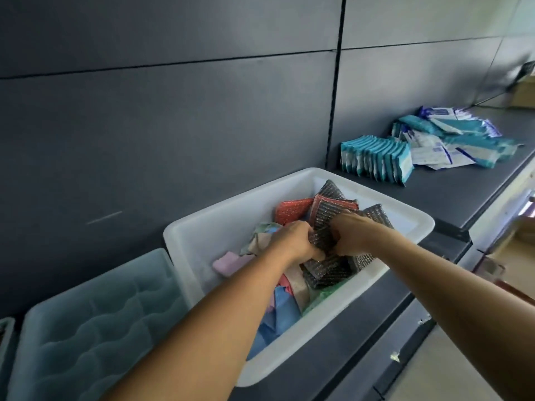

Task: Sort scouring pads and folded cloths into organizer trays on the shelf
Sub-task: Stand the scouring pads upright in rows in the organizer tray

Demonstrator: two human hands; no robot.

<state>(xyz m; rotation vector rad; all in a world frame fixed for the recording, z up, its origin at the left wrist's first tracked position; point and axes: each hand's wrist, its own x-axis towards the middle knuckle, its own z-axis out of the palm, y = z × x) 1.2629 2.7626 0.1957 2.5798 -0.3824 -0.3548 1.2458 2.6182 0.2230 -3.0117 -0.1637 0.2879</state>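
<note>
Two bare forearms reach forward over a dark grey shelf [451,195]. At lower left stands a translucent pale-blue plastic organizer tray [86,328] with a rippled floor, just beside a white rectangular plastic bin [202,241]. In the near part of the bin lie a blue folded cloth [278,316] and a green sparkly pad [321,299]; a pink folded cloth [228,263] lies by its left wall. Above the bin's middle, the left grip [292,241] and the right grip [347,235] meet, both with fingers curled round one dark grey metallic-mesh scouring pad [322,238], held over a heap of similar dark pads [327,273]. A red sparkly scouring pad [291,211] lies toward the far wall. Farther right on the shelf stands an upright row of teal-and-white packets [376,159], then a loose pile of like packets [451,140]. Dark grey wall panels [173,111] close the background.
</note>
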